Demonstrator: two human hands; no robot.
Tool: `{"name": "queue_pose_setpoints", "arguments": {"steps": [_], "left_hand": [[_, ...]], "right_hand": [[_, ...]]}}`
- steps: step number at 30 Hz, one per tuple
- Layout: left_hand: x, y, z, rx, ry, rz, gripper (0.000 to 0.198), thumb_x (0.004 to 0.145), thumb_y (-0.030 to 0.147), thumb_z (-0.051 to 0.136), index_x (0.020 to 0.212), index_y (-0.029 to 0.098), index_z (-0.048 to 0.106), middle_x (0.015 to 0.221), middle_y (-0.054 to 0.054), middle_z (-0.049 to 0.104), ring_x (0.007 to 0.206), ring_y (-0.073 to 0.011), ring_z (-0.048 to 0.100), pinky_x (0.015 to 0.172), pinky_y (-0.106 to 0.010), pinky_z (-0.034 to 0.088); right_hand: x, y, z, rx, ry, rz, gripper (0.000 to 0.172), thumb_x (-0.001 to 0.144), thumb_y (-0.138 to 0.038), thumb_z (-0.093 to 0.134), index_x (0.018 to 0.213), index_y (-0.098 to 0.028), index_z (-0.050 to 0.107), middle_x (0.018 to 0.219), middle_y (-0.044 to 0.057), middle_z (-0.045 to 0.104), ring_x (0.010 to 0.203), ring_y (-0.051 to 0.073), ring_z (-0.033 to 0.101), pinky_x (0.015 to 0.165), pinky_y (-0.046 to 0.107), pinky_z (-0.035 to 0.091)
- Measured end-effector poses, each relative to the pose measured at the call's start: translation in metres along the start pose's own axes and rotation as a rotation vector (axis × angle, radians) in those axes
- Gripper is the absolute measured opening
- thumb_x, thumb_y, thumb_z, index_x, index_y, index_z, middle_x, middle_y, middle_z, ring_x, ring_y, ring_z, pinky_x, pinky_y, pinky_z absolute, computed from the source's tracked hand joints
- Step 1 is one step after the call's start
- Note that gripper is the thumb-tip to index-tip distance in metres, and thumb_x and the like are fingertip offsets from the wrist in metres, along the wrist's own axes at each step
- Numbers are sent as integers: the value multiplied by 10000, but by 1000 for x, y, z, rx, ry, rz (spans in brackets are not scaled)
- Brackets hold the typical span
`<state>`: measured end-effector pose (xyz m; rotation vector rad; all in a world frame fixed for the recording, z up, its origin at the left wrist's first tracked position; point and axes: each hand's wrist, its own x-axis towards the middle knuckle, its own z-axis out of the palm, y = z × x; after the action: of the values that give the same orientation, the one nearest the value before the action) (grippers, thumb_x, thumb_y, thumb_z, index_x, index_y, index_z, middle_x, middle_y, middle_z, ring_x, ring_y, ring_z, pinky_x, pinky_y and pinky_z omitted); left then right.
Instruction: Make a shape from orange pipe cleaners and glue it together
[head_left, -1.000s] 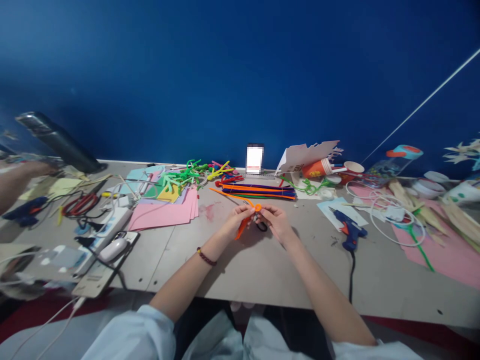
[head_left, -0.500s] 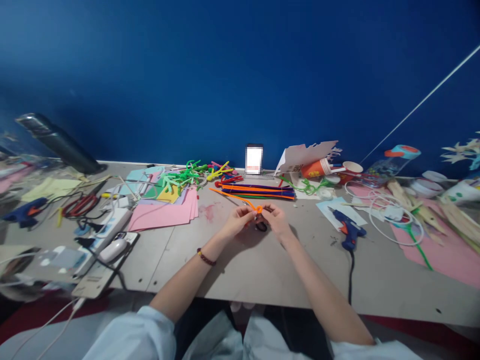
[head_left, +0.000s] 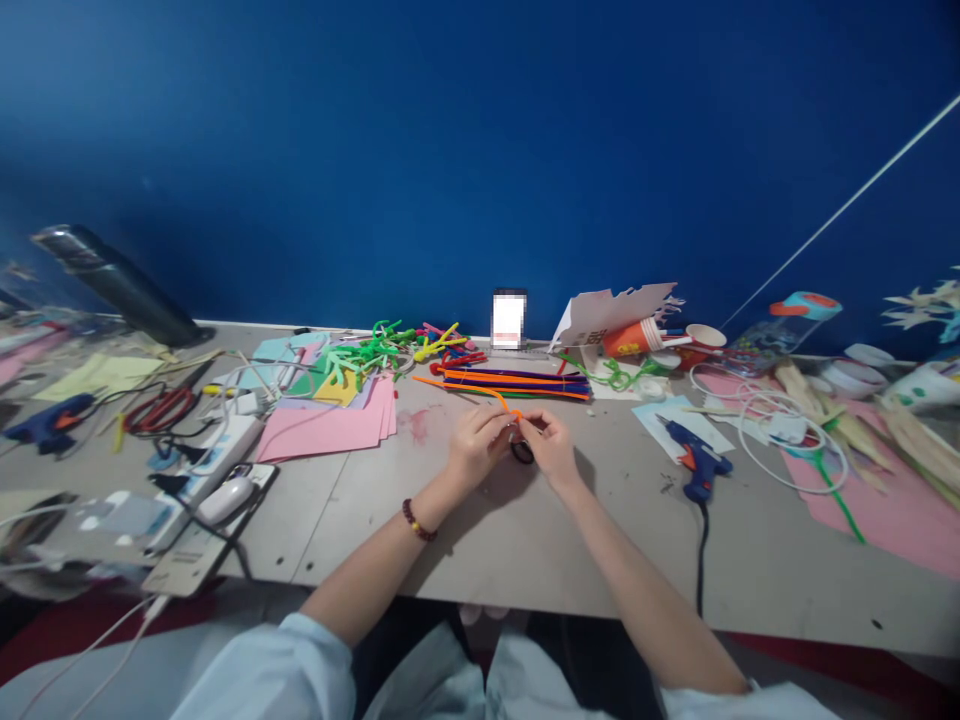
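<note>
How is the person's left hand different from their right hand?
The left hand has a dark beaded bracelet on its wrist, but the right hand has a bare wrist. The left hand is nearer the pink paper, and the right hand is nearer the blue glue gun. Both hands pinch an orange pipe cleaner.

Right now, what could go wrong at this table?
The orange pipe cleaner between the left hand and right hand could snag the nearby pipe-cleaner bundle. The blue glue gun sits beside the right arm, its cord dropping over the table edge, so a wide move might catch it.
</note>
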<state>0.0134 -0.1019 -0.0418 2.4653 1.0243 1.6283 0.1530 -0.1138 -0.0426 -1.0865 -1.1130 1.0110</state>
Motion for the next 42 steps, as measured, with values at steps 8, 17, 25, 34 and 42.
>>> {"name": "queue_pose_setpoints", "arguments": {"steps": [8,17,25,34,42], "left_hand": [[-2,-7,-2,140,-13,126,143,872,193,534,949,181,654,912,-78,700,847,-173,640,726,-314,489],[-3,-1,-2,209,18,191,144,846,147,534,951,177,630,898,-78,701,833,-175,646,692,-300,488],[-1,-5,-5,158,-33,242,178,871,134,487,1005,165,600,934,-91,691,894,-184,642,765,-333,518],[5,-5,-7,78,-18,129,154,867,115,495,971,158,601,919,-87,679,861,-172,626,743,-321,536],[4,1,-6,-38,63,14,146,832,122,564,954,179,622,910,-67,679,893,-164,629,797,-315,538]], "right_hand": [[-2,6,-4,-214,-31,-170,146,796,-332,588,806,-190,620,779,30,632,676,156,613,623,279,524],[-11,-6,0,-498,-37,-490,118,863,-210,468,804,-221,569,795,35,593,733,158,569,654,273,494],[-4,-2,-7,-679,-101,-660,199,893,-176,397,867,-224,588,831,70,606,832,202,574,773,349,495],[0,-3,-13,-520,-107,-548,157,892,-257,477,907,-238,632,896,64,641,866,199,613,771,347,529],[5,-2,-11,-135,-117,-209,170,815,-356,609,903,-220,659,926,49,671,841,180,650,749,309,551]]}}
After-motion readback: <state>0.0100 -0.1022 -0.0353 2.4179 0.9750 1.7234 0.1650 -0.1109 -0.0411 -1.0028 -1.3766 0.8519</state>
